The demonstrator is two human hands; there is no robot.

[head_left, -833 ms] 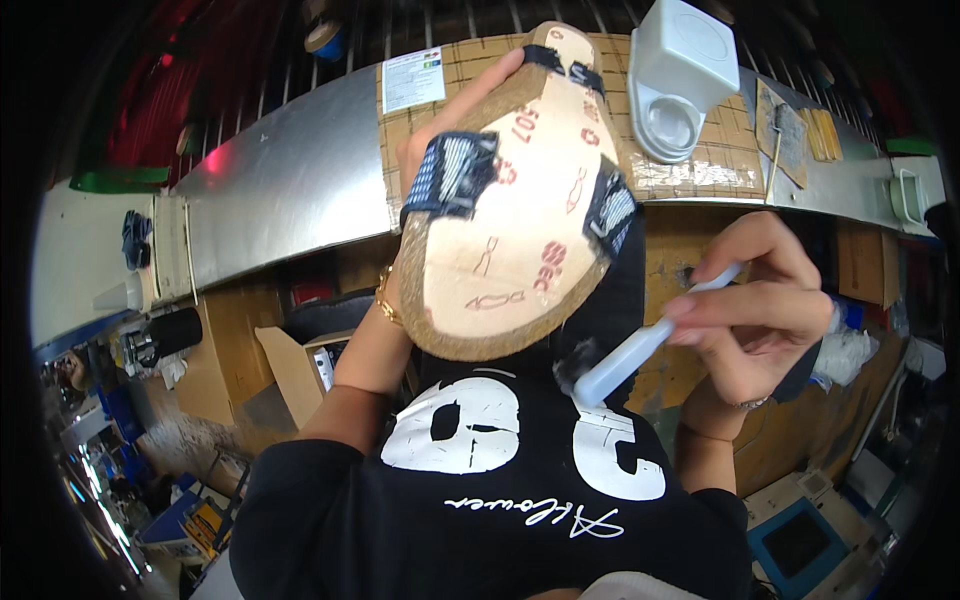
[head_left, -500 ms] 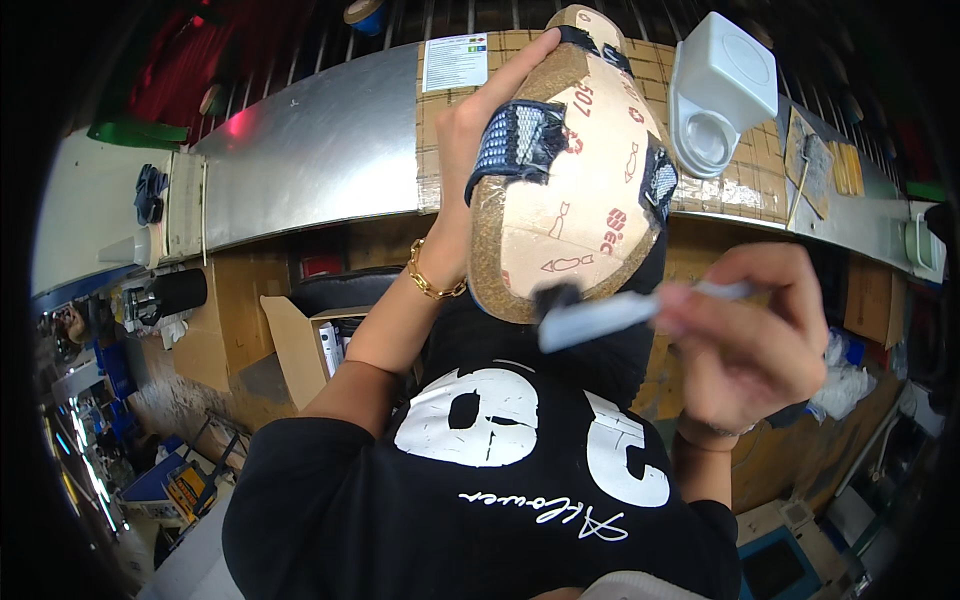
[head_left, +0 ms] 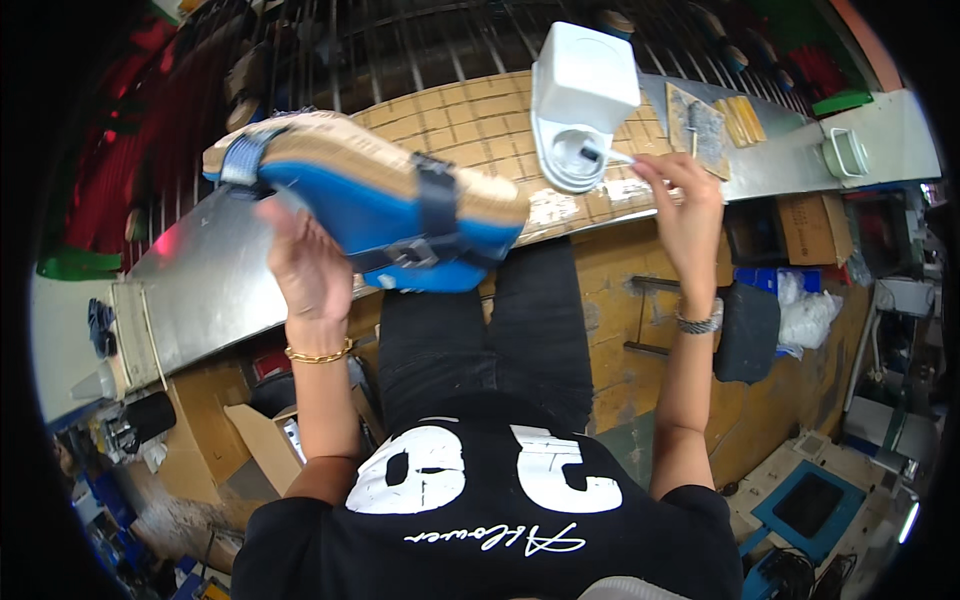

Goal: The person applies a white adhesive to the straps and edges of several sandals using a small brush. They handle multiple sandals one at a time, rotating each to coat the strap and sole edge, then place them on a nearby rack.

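My left hand [head_left: 308, 262] holds a sandal [head_left: 390, 160] on a blue last [head_left: 350, 205], tilted on its side above the bench. Dark straps with buckles cross the blue last; the sole edge is cork-brown. Some of this hand's fingers are hidden behind the last. To the right, my right hand [head_left: 682, 185] pinches the thin pale handle of a small brush [head_left: 620, 158]. The brush's dark tip is inside the round cup at the foot of a white dispenser [head_left: 588, 75]. Whitish residue lines the cup.
Cardboard [head_left: 450, 115] covers part of the metal bench [head_left: 225, 260]. Right of the dispenser lie a stained board [head_left: 698, 130] and yellow sticks [head_left: 740, 122]. A metal rack [head_left: 420, 40] runs behind. Below are an opened carton [head_left: 265, 445] and a dark chair back [head_left: 748, 332].
The sandal has swung left and turned from sole-up to its side. My right hand has moved the brush from the sole's edge up into the dispenser's cup.
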